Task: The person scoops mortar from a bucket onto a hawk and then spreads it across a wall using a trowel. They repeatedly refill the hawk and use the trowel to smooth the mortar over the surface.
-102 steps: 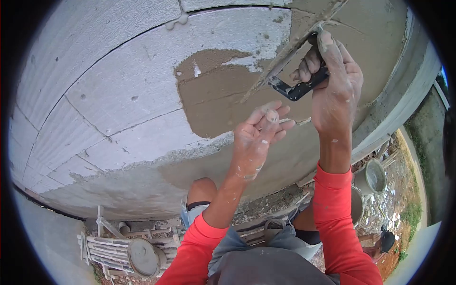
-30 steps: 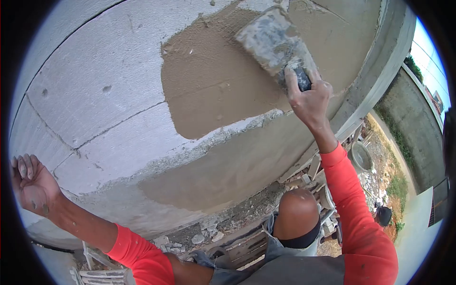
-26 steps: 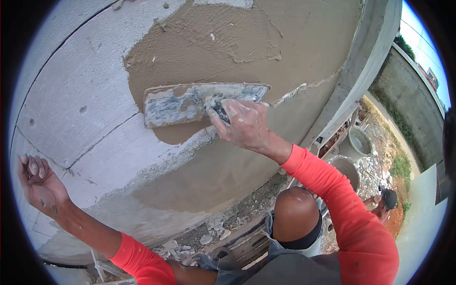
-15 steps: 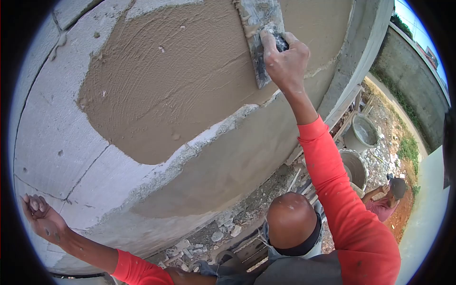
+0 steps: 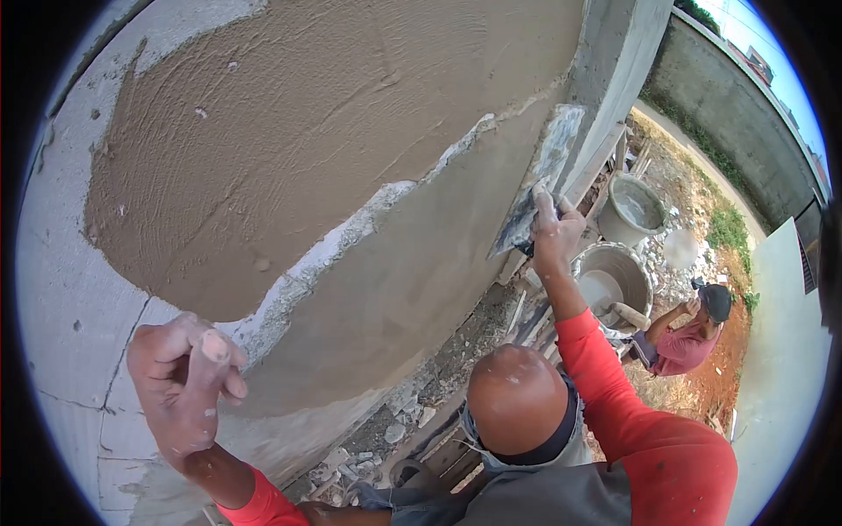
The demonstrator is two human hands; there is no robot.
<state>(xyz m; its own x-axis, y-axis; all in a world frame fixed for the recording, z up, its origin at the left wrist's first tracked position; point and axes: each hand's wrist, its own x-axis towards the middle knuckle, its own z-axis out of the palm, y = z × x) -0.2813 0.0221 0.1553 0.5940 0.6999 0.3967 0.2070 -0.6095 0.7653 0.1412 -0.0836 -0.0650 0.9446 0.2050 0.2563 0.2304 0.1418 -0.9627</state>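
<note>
My right hand (image 5: 558, 230) grips a plastering trowel (image 5: 551, 158) by its handle. The long, mortar-smeared blade is tilted near the right end of the wall, below the fresh wet plaster (image 5: 289, 131) and beside the concrete column (image 5: 605, 53). My left hand (image 5: 189, 377) is raised in front of the pale block wall (image 5: 66, 289), its fingers curled in and dusted with mortar; nothing shows in them. A rough, broken edge (image 5: 351, 232) separates the wet plaster from the smoother grey render (image 5: 395, 280) below.
Below on the right stand a mortar bucket (image 5: 647, 270) with a handled tool in it and another bucket (image 5: 633, 206). A co-worker in a pink shirt (image 5: 688, 346) is close by. Wooden planks (image 5: 456, 465) and rubble (image 5: 399, 430) lie along the wall's foot.
My right hand has brought the trowel down off the wet plaster. My left hand has moved right and nearer to the camera. The view has shifted slightly to the right.
</note>
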